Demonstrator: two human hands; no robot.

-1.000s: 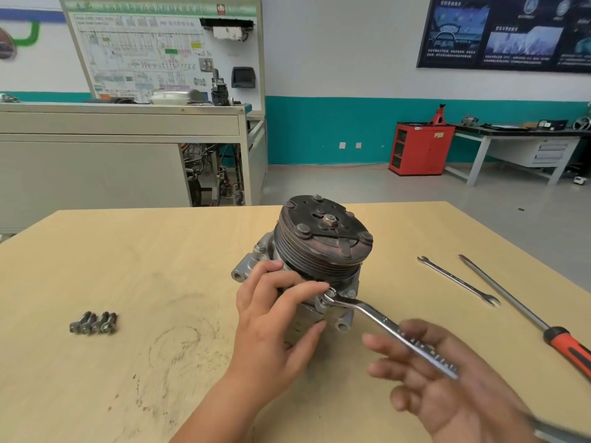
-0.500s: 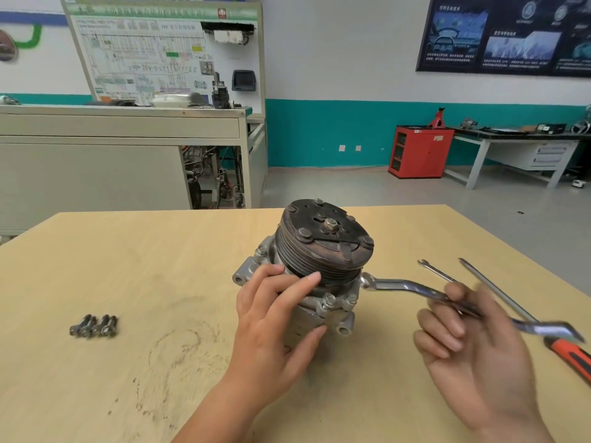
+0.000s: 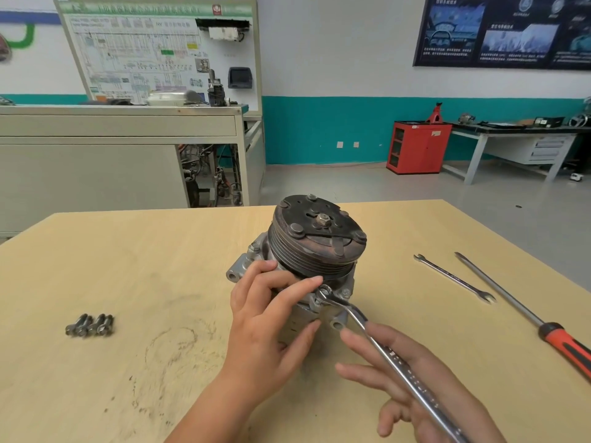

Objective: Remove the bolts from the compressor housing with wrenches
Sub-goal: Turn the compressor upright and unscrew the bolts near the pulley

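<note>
The fingers [image 3: 287,282] of the left hand [image 3: 265,321] curl round the compressor housing [image 3: 246,266], gripping it where it stands on the table [image 3: 128,266]. The right hand [image 3: 415,388] lies palm up, fingers [image 3: 361,342] straight, the wrench [image 3: 393,356] resting across them, its ring end on a bolt [image 3: 325,290] under the pulley [image 3: 316,244]. Loose bolts [image 3: 90,325] lie well apart to the left; a second wrench [image 3: 454,279] and a screwdriver [image 3: 524,311] lie to the right

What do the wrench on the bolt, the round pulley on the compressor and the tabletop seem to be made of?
Wrench: polished, probably chromed steel, by its bright mirror-like glints. Pulley: iron or steel, dull dark face with brownish rust patches. Tabletop: pale wood-look board, perhaps laminate; faint grain, dark scuffs.
</note>
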